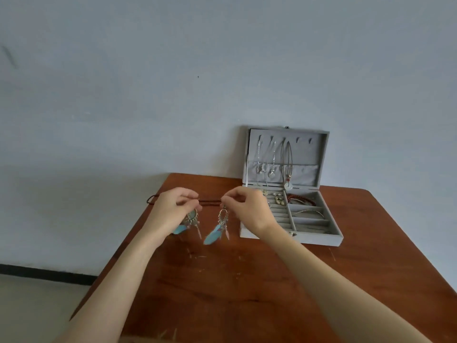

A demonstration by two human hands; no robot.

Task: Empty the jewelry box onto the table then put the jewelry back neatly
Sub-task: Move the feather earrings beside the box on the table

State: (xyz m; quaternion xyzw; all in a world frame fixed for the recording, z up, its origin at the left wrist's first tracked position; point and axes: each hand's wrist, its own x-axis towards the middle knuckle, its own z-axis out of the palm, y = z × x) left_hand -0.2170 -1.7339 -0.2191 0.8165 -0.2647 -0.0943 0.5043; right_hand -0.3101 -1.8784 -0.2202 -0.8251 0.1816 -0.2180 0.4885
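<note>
Both grips are pinching shut, each on a feather earring: the left hand is holding one blue feather earring partly tucked under its palm, and the right hand is dangling the matching earring from thumb and forefinger by its hook, its long axis hanging nearly straight down with the blue tip swinging a little toward the person. After the hands, going down in size, the brown table is carrying everything, and the grey jewelry box is sitting open at its far right, lid standing against the wall, just beside the right hand and on its right. That seems to be the relation the coming move is turning on: the box is lying to the right of both earrings, so the right hand is the nearer one to its compartments, and the left would be reaching across. Several necklaces are hanging inside the lid, a red bead bracelet and a thin bangle are lying in the right-hand trays, and small earrings are sitting in the ring rolls. A dark cord necklace is lying on the table behind the hands, running left to right. Since the box is looking mostly filled, the putting-back stage is probably well along.
</note>
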